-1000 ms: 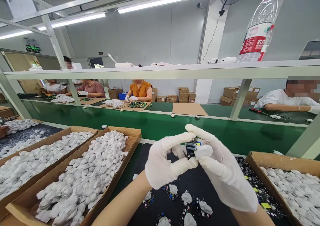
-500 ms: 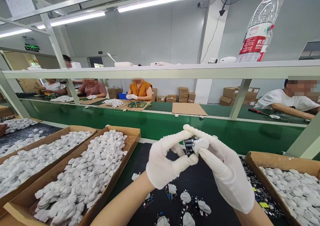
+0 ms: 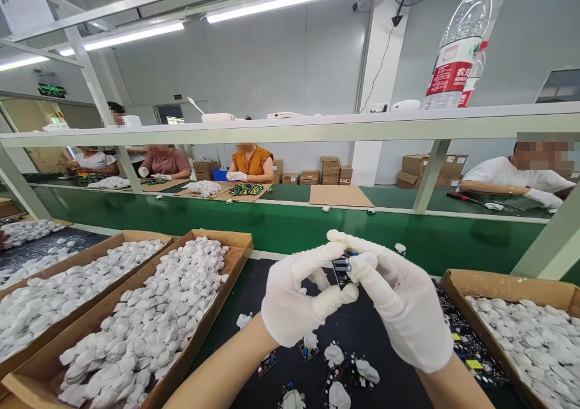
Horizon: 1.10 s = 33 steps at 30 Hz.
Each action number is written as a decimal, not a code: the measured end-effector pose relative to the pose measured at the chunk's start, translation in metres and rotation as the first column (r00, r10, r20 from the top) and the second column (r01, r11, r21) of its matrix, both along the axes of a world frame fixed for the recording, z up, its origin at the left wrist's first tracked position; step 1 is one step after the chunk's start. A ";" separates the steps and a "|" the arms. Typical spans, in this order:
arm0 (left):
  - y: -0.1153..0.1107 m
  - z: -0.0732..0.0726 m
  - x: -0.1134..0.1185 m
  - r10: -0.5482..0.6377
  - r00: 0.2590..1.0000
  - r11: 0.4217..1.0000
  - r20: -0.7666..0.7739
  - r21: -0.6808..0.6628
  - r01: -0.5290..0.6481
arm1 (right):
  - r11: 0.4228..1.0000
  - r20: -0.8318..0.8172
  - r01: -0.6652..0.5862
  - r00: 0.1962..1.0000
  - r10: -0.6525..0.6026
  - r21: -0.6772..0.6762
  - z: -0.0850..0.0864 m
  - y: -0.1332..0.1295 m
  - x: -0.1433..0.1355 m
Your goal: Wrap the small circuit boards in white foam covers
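Observation:
My left hand (image 3: pixel 301 294), in a white glove, grips a small dark circuit board (image 3: pixel 341 269) by its edges between thumb and fingers. My right hand (image 3: pixel 403 300), also gloved, pinches a white soft pad (image 3: pixel 366 260) against that board's right side. Both hands meet above a black work surface (image 3: pixel 276 294). Below them lie several circuit boards with white pads on top, one of them a padded board (image 3: pixel 334 356) near the middle.
Cardboard trays of white pads stand at left (image 3: pixel 247 243) and right (image 3: pixel 512 285). Loose boards (image 3: pixel 471 342) lie beside the right tray. A green conveyor (image 3: pixel 281 225) runs behind, under a shelf (image 3: pixel 290 132) bearing bottles (image 3: pixel 453 64). People sit beyond.
My right thumb or finger has shifted up onto the white pad, covering more of it. The view has moved slightly, and a small white-topped piece now shows on the conveyor behind my right hand.

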<state>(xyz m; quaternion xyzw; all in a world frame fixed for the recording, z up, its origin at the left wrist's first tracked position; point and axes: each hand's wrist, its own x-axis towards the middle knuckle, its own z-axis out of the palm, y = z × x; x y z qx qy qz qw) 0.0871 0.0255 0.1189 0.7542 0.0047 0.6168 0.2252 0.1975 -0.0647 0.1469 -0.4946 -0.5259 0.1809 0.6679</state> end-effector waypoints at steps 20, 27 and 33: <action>0.003 0.000 -0.002 0.084 0.995 0.996 -0.051 0.044 -0.082 | 0.996 0.135 0.067 0.988 -0.075 0.062 0.002 0.001 0.001; 0.002 0.006 -0.007 0.035 0.992 0.999 -0.123 -0.035 -0.040 | 1.000 0.129 -0.018 0.991 0.020 -0.014 0.006 -0.003 0.005; 0.002 0.006 -0.004 0.128 0.990 0.987 -0.066 0.110 -0.120 | 0.984 0.270 0.179 0.948 -0.169 -0.013 0.005 0.000 -0.001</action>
